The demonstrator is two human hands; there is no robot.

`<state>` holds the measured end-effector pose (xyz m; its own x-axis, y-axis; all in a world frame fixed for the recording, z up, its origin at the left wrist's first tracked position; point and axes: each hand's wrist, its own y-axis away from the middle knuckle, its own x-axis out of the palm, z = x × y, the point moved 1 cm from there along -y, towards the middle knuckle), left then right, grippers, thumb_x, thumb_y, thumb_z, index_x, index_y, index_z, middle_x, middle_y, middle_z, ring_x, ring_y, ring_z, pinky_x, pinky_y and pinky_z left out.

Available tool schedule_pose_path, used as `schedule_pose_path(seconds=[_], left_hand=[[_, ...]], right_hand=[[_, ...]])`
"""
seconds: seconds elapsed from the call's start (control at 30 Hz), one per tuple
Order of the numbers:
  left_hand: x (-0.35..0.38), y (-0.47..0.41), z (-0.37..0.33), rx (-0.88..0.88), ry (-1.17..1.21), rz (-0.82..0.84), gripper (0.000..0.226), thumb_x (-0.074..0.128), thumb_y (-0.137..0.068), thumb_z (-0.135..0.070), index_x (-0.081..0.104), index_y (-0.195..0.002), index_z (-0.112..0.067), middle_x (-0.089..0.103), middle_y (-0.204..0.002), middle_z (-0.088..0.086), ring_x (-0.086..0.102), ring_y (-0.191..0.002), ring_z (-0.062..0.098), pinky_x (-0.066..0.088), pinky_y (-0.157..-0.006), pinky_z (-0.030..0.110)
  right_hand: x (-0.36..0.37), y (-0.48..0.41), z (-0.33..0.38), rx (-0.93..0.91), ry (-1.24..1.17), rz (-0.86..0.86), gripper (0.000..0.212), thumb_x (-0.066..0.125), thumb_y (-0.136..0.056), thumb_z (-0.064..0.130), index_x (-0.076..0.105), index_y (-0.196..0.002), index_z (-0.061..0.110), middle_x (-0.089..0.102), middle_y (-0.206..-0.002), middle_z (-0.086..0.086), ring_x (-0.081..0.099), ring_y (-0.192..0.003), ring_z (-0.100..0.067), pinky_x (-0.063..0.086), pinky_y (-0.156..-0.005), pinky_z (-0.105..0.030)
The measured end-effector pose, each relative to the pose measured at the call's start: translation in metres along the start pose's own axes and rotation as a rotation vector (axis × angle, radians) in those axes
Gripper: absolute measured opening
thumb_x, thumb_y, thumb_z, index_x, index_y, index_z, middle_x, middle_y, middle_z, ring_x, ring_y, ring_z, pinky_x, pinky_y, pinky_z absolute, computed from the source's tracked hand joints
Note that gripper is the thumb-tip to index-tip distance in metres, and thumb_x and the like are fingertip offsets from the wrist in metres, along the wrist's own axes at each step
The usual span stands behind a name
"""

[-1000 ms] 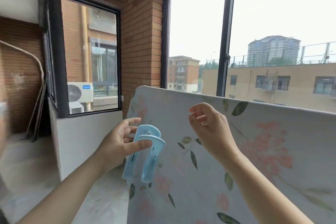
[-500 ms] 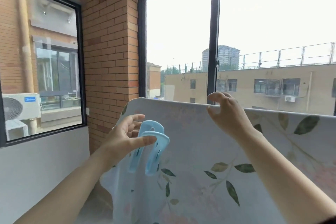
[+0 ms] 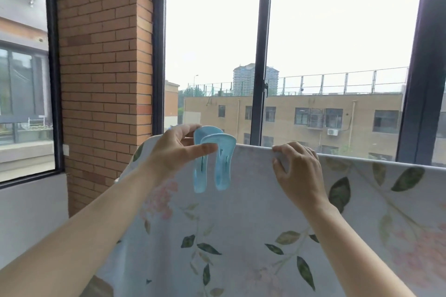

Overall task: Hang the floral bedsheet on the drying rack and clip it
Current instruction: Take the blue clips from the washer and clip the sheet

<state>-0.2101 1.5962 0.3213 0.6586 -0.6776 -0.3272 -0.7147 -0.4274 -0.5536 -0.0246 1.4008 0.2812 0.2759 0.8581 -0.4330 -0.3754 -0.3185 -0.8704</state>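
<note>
You face a brick pillar (image 3: pixel 103 67) standing between two dark-framed windows. The side window (image 3: pixel 24 79) at your left looks onto a neighbouring facade, with a grey wall (image 3: pixel 31 212) beneath its sill. Ahead of you, the big window (image 3: pixel 337 31) is split by a dark mullion (image 3: pixel 259 43) that carries a handle (image 3: pixel 265 87). Through it you see pale overcast sky, a tan block (image 3: pixel 301 103) with a fenced roof and an air-conditioner unit (image 3: pixel 332 131), and a tower (image 3: pixel 243 79) behind. The daylight is flat and soft.

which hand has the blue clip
The left hand pinches the blue clip; the right hand only grips the top edge of the floral bedsheet.
</note>
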Motion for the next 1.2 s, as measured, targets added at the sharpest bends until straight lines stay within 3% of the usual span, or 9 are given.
schedule_pose_path(seconds=[0.13,0.27,0.4,0.57,0.87,1.07,1.2], left_hand=[[-0.001,-0.031,-0.025,0.049,-0.019,0.057,0.068,0.078,-0.062,-0.052,0.061,-0.122,-0.027,0.07,-0.113,-0.009,0.064,-0.107,0.006,0.048,-0.097,0.029],[-0.002,-0.056,-0.038,0.075,0.053,0.127,0.059,0.075,-0.072,-0.036,0.058,-0.126,-0.02,0.068,-0.117,-0.004,0.063,-0.111,0.011,0.048,-0.098,0.026],[-0.002,-0.07,-0.034,0.083,0.077,0.159,0.052,0.07,-0.078,-0.032,0.058,-0.127,-0.02,0.066,-0.121,0.001,0.061,-0.114,0.015,0.047,-0.099,0.029],[-0.007,-0.083,-0.026,0.11,0.156,0.069,0.059,0.072,-0.076,-0.03,0.056,-0.131,-0.017,0.062,-0.127,0.008,0.06,-0.117,0.021,0.046,-0.104,0.036],[-0.004,-0.099,-0.015,0.126,0.219,0.004,0.05,0.076,-0.078,-0.017,0.061,-0.125,-0.011,0.064,-0.123,0.014,0.063,-0.101,0.016,0.051,-0.091,0.028],[-0.005,-0.108,-0.016,0.109,0.249,0.028,0.043,0.073,-0.073,-0.02,0.067,-0.115,-0.015,0.07,-0.111,0.003,0.065,-0.099,0.017,0.052,-0.089,0.03],[-0.009,-0.119,-0.018,0.092,0.217,0.062,0.037,0.068,-0.084,-0.009,0.065,-0.121,-0.007,0.071,-0.108,0.002,0.065,-0.098,0.016,0.053,-0.09,0.031]], right_hand=[[0.004,0.001,-0.003,-0.013,0.006,-0.038,0.02,0.07,-0.083,0.012,0.071,-0.102,0.015,0.068,-0.1,0.002,0.059,-0.094,-0.021,0.032,-0.09,-0.022],[0.005,0.001,-0.004,-0.002,-0.008,-0.075,0.02,0.071,-0.081,0.011,0.071,-0.101,0.014,0.068,-0.097,0.002,0.058,-0.092,-0.02,0.034,-0.09,-0.024],[0.007,0.002,-0.006,-0.003,-0.013,-0.113,0.017,0.071,-0.08,0.01,0.071,-0.096,0.014,0.068,-0.093,0.002,0.059,-0.089,-0.019,0.034,-0.089,-0.023],[0.013,0.002,-0.007,-0.009,-0.009,-0.158,0.017,0.072,-0.078,0.007,0.07,-0.093,0.014,0.067,-0.089,0.003,0.058,-0.086,-0.018,0.03,-0.088,-0.019],[0.017,0.0,-0.008,-0.011,-0.014,-0.193,0.015,0.072,-0.078,0.006,0.07,-0.091,0.014,0.066,-0.087,0.003,0.058,-0.084,-0.017,0.028,-0.087,-0.016],[0.019,-0.002,-0.006,0.007,-0.012,-0.211,0.012,0.072,-0.078,0.008,0.069,-0.088,0.014,0.066,-0.085,0.003,0.057,-0.082,-0.017,0.028,-0.086,-0.018],[0.02,-0.001,-0.005,-0.001,-0.013,-0.216,0.012,0.071,-0.078,0.009,0.069,-0.089,0.014,0.066,-0.086,0.003,0.059,-0.083,-0.019,0.033,-0.088,-0.024]])
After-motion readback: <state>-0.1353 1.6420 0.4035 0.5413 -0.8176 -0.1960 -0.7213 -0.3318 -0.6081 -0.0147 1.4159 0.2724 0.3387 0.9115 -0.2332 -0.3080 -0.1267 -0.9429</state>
